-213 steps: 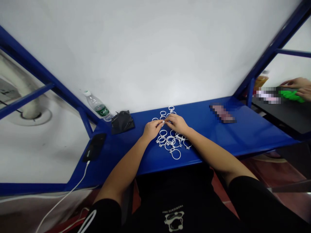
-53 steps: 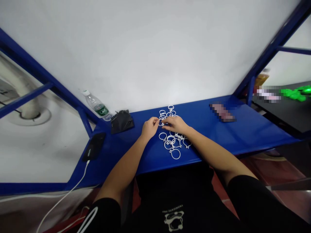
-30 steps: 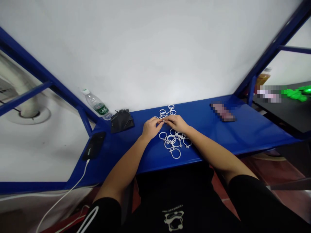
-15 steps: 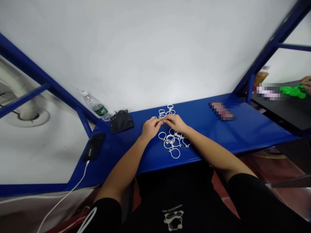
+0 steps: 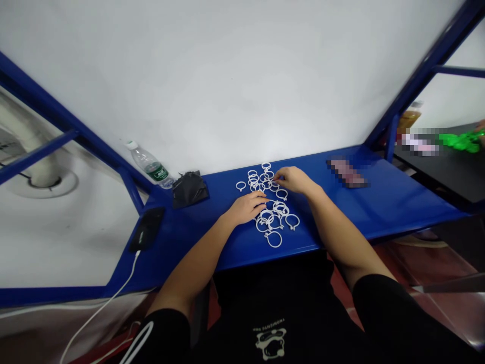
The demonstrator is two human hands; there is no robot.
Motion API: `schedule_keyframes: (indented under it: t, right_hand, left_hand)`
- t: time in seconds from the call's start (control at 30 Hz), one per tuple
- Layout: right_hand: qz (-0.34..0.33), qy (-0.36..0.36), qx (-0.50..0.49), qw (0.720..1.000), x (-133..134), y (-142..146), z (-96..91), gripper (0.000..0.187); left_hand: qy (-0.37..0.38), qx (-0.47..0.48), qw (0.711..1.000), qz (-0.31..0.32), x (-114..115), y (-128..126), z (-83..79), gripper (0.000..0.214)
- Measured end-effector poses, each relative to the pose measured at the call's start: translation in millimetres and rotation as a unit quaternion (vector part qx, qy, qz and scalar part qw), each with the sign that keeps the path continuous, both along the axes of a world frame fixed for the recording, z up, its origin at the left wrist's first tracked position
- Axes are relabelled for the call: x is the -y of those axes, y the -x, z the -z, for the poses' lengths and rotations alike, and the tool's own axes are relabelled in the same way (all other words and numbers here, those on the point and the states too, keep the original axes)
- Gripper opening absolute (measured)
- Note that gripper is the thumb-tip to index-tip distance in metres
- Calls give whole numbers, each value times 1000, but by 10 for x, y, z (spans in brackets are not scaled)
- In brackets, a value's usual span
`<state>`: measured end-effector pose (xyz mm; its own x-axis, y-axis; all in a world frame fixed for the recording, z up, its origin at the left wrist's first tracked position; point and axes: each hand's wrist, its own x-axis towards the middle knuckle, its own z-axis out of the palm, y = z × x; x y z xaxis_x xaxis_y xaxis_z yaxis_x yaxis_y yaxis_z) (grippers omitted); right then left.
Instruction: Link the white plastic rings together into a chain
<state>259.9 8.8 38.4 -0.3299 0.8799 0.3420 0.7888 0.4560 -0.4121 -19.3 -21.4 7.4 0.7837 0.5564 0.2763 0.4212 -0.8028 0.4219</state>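
Note:
White plastic rings lie on a blue table in two loose groups. The far group has a single ring apart on its left, and the near heap sits by the front edge. My left hand rests flat on the table, its fingers stretched out and touching the left side of the near heap. My right hand reaches to the far group, with its fingertips pinched on a white ring there.
At the back left stand a water bottle and a crumpled black pouch. A dark phone with a white cable lies on the left. A blurred object lies at the right. Green parts sit on a neighbouring black table.
My hands, which were pinching a ring together over the middle, have parted. The left hand dropped flat toward the near heap. The right hand moved back and right to the far group.

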Motion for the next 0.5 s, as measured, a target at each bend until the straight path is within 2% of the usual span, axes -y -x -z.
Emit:
schedule_keyframes:
  t: [0.13,0.23,0.33,0.5]
  right_hand:
    - [-40,137,28,989,-7,-281,22,12]
    - [-74,200,40,976,2,-330,55,13]
    - [-97,209,43,972,12,-249,67,13]
    - [-86,200,31,976,28,-70,61,16]
  left_hand:
    - [4,-24,1000,13,-22,-15,26,29]
    - [-3,-18,1000,16,-46,-10,56,27]
    - [-4,-7,1000,4,-55,1,70,25]
    - [14,-11,998,-53,-72,30,55,27]
